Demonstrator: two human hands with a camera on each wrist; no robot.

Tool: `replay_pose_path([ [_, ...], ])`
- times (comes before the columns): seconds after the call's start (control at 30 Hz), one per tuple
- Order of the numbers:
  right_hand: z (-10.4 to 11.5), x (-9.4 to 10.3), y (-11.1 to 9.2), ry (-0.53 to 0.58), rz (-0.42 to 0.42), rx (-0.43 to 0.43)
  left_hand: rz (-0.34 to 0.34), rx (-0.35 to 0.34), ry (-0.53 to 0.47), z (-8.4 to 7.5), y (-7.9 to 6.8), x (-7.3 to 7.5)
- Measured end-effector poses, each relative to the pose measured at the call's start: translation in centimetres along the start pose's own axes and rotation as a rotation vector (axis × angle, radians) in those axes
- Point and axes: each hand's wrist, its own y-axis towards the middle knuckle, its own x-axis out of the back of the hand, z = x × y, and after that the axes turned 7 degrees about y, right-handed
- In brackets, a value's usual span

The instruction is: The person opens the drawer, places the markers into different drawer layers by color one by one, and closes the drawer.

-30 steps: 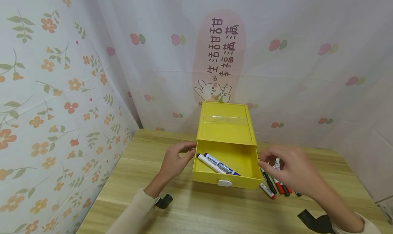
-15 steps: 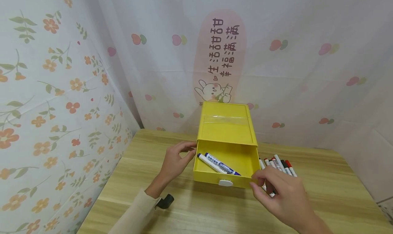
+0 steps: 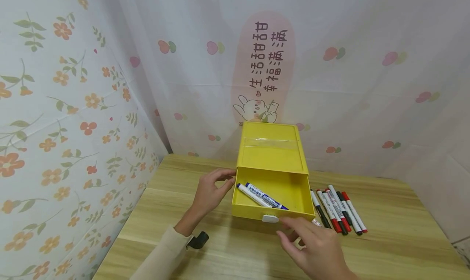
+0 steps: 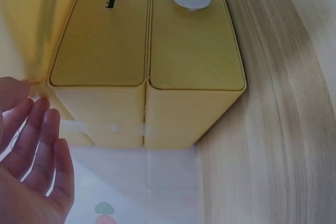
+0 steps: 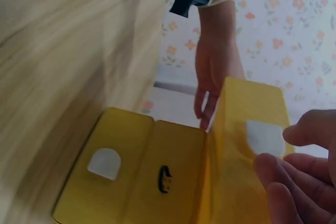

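A yellow drawer box (image 3: 272, 157) stands on the table with its top drawer (image 3: 290, 190) pulled out. Two white markers with blue caps (image 3: 266, 198) lie inside that drawer. My left hand (image 3: 211, 192) is at the box's left side, fingertips right at the wall; the left wrist view shows its fingers lightly bent beside the lower drawers (image 4: 194, 40). My right hand (image 3: 312, 243) is in front of the drawer, just right of its white handle (image 3: 270, 218). In the right wrist view, thumb and fingers are apart beside the handle (image 5: 265, 137), holding nothing.
Several markers (image 3: 339, 208) with red and black caps lie on the wooden table (image 3: 389, 214) to the right of the box. A patterned curtain (image 3: 198, 88) hangs right behind the box, and a floral one (image 3: 66, 149) borders the left side.
My right hand has moved from above the markers at the right, left and down along the drawer front to beside its handle. The left hand stays at the box's side.
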Motion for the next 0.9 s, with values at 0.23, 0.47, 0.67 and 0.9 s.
replay_pose_path([
  [0.23, -0.3, -1.1, -0.3, -0.048, -0.038, -0.054, 0.005, 0.003, -0.006, -0.1, 0.1, 0.0],
  [0.47, -0.5, -1.7, 0.0, -0.086, -0.081, -0.131, 0.005, 0.004, -0.002, 0.0, 0.1, 0.0],
  [0.67, -0.9, -1.9, 0.4, -0.06, -0.116, -0.178, 0.003, 0.003, -0.007, -0.1, 0.1, 0.0],
  [0.9, -1.6, -2.6, 0.9, -0.025, -0.189, -0.221, 0.001, -0.004, -0.012, -0.1, 0.1, -0.1],
])
